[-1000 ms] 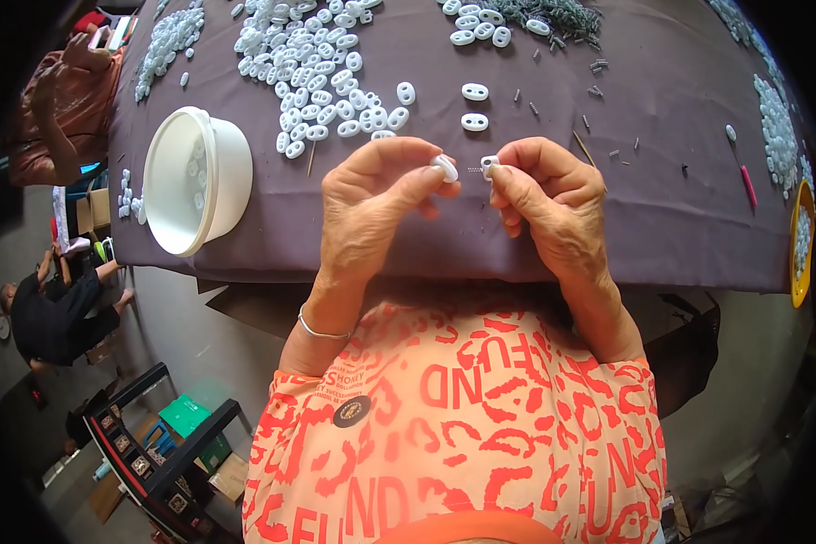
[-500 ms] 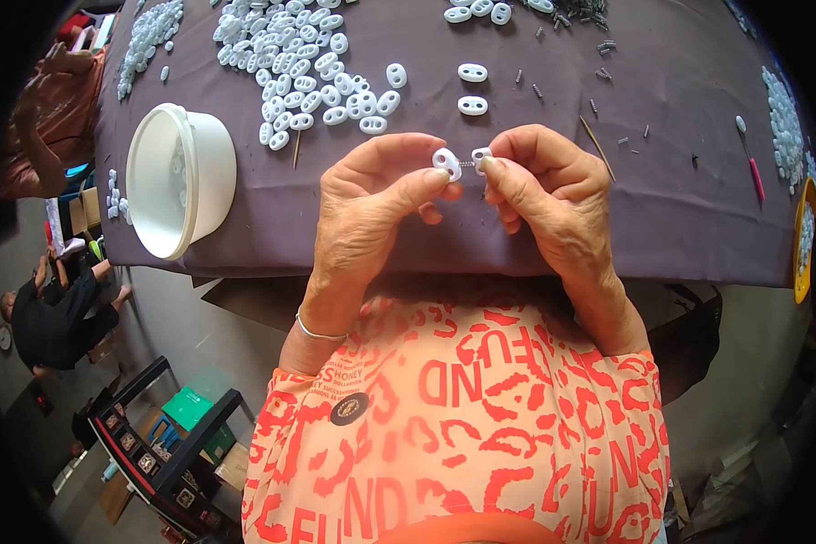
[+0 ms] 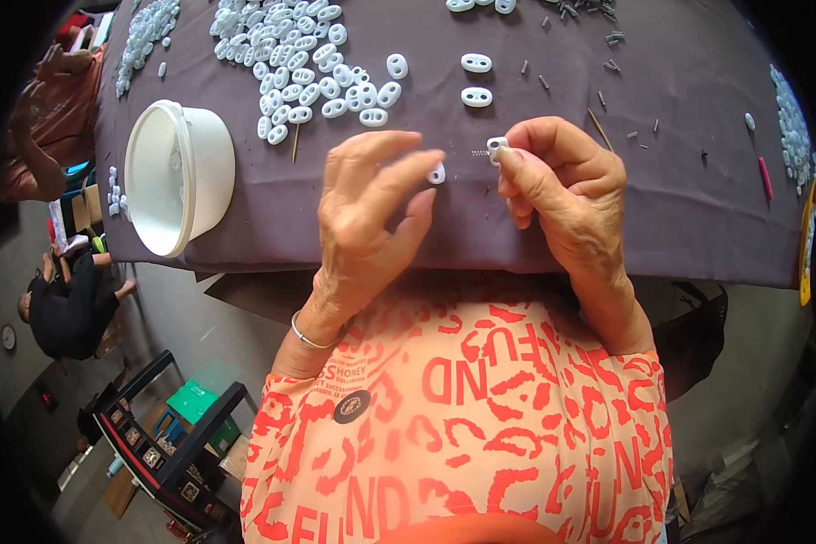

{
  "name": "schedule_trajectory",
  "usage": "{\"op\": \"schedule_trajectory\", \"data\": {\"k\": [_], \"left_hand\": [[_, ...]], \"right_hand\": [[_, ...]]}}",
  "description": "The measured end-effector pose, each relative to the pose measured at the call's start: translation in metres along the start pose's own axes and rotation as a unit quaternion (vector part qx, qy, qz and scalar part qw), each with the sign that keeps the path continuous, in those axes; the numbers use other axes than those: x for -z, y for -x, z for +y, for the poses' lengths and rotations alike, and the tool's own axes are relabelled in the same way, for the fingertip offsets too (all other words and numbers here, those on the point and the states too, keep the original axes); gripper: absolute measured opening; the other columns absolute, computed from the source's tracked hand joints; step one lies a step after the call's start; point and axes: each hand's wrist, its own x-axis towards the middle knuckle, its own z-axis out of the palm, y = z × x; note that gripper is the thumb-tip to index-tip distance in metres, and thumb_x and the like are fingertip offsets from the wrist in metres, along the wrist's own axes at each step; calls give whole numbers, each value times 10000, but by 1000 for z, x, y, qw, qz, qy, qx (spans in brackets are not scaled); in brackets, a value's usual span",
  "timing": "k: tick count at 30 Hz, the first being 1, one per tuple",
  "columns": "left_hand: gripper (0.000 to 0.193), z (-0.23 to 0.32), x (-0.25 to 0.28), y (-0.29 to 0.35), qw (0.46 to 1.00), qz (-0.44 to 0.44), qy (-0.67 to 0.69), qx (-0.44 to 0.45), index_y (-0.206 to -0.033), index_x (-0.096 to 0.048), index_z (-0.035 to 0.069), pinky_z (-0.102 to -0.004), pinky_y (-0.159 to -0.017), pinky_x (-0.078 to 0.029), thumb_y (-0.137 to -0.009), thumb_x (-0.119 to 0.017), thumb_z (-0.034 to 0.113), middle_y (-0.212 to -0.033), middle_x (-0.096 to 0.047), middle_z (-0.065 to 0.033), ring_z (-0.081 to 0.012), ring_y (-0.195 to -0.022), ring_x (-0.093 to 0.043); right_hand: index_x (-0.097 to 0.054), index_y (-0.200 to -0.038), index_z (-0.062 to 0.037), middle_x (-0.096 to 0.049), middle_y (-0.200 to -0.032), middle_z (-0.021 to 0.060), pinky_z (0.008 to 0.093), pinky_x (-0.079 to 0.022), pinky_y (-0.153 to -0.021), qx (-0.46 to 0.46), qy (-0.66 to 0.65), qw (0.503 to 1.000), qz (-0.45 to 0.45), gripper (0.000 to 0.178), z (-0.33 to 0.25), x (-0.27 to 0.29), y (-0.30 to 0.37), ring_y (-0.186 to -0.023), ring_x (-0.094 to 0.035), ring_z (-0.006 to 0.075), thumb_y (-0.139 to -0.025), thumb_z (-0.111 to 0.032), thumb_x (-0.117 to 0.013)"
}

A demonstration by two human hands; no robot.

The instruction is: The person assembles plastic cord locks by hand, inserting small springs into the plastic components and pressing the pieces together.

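My right hand point(image 3: 567, 186) pinches a small white two-hole cord-lock piece point(image 3: 495, 145) between thumb and index finger. From its left side a thin metal spring point(image 3: 480, 153) sticks out. My left hand point(image 3: 367, 195) is open, thumb and fingers apart. Just at its index fingertip is another white cord-lock piece point(image 3: 437, 172), partly hidden; whether the finger touches it I cannot tell. Beyond my hands, two finished-looking white oval pieces point(image 3: 476, 97) lie one behind the other on the dark cloth.
A heap of white oval pieces point(image 3: 290, 68) covers the back left, beside a white round tub point(image 3: 210, 172). Loose springs point(image 3: 612, 65) are scattered at the back right. Wooden sticks point(image 3: 600, 130) and a pink-handled tool point(image 3: 765, 179) lie on the tablecloth point(image 3: 680, 218). A yellow container point(image 3: 807, 258) stands at the right edge.
My hands have moved apart. The left fingers have opened from the piece they pinched, and the spring no longer joins it to the piece in my right hand.
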Motion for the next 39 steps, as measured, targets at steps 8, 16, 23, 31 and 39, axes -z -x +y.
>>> {"op": "schedule_trajectory", "data": {"k": [8,16,23,31,39], "left_hand": [[283,5,0,-2,992,7,-74,102,-867,-648,65,-331,-765,-411,-614,-775,81,-913,-584,-49,-225,-890,-500],[190,12,-6,-4,972,10,138,189,-874,-632,47,-250,-589,-462,-707,-724,36,-801,-629,-54,-174,-716,-598],[188,18,8,-12,769,14,470,433,-990,-617,-8,-224,-573,-499,-808,-642,35,-870,-666,-122,-170,-728,-656],[181,19,5,-10,774,6,474,420,-986,-626,-17,-232,-573,-505,-813,-635,32,-865,-666,-128,-182,-731,-657],[187,20,5,-9,780,8,464,420,-986,-624,-23,-235,-584,-501,-807,-642,27,-833,-665,-119,-172,-704,-650]], "right_hand": [[-601,-889,11,-575,-658,12,171,-380,-434,-5,9,1000,-7,110,-1,-2,0,-509,-482,35,-852,-92,-606],[-600,-896,8,-574,-665,5,162,-380,-439,-6,16,1000,-18,104,1,-1,1,-522,-487,29,-851,-86,-607],[-599,-869,4,-583,-681,-18,171,-379,-440,-14,14,999,-24,116,-1,-3,3,-543,-491,18,-840,-107,-614],[-588,-915,14,-575,-690,5,156,-402,-448,-20,72,996,-54,111,-1,-2,2,-552,-503,22,-862,-83,-595],[-590,-911,12,-574,-708,3,151,-408,-454,-5,85,995,-55,102,1,-2,2,-579,-507,19,-862,-77,-591]]}}
